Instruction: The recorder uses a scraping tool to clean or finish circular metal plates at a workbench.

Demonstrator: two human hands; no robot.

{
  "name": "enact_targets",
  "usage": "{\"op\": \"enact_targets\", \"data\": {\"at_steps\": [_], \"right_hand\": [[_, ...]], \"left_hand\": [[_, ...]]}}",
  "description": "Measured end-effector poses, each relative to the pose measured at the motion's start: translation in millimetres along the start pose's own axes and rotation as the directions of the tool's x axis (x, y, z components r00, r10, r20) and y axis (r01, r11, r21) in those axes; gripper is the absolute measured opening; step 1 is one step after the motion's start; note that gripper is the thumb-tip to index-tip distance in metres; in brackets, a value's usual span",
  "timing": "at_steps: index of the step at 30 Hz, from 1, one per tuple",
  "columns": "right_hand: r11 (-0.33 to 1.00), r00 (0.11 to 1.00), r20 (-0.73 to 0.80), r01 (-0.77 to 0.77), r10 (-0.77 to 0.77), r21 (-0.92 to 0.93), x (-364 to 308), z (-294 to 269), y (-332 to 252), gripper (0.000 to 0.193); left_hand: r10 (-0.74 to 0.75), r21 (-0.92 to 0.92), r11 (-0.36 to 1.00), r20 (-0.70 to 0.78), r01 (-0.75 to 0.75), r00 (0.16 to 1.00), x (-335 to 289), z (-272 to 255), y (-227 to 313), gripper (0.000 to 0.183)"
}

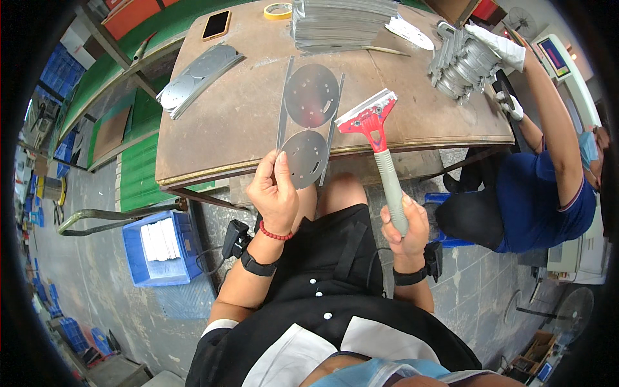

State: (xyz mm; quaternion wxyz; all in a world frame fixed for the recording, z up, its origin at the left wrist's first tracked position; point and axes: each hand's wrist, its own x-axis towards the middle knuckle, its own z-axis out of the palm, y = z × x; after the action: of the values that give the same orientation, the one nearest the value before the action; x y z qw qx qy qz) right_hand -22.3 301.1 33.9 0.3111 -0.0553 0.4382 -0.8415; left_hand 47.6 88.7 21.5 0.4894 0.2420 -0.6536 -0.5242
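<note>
My left hand (pixel 273 192) pinches the near end of a grey sheet-metal part (pixel 305 159) between thumb and fingers. Two round discs with small holes and slots sit in line between thin side strips, the far disc (pixel 313 97) lying over the table. In my right hand (pixel 406 227) a scraper (pixel 389 180) is gripped by its grey handle. Its red head with a wide metal blade points up and away, to the right of the part and apart from it. Similar metal parts (pixel 200 76) lie stacked at the table's left side.
The wooden table (pixel 232 135) bears a tall stack of metal sheets (pixel 345 26), a phone (pixel 216 25) and a yellow tape roll (pixel 278 11). At right a co-worker (pixel 541 193) in gloves handles a pile of metal pieces (pixel 461 64). A blue crate (pixel 161 248) stands on the floor at left.
</note>
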Motion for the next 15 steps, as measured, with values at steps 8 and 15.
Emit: {"op": "enact_targets", "data": {"at_steps": [8, 15], "right_hand": [[1.0, 1.0, 0.003, 0.02, -0.02, -0.018, 2.6, 1.8, 0.5, 0.043], [1.0, 1.0, 0.006, 0.017, -0.017, -0.019, 4.7, 0.7, 1.3, 0.043]], "left_hand": [[-0.021, -0.075, 0.997, 0.002, 0.021, 1.0, -0.6, 0.8, 1.5, 0.017], [-0.041, -0.085, 0.995, 0.02, 0.043, 0.999, -0.8, 1.4, 2.1, 0.018]]}}
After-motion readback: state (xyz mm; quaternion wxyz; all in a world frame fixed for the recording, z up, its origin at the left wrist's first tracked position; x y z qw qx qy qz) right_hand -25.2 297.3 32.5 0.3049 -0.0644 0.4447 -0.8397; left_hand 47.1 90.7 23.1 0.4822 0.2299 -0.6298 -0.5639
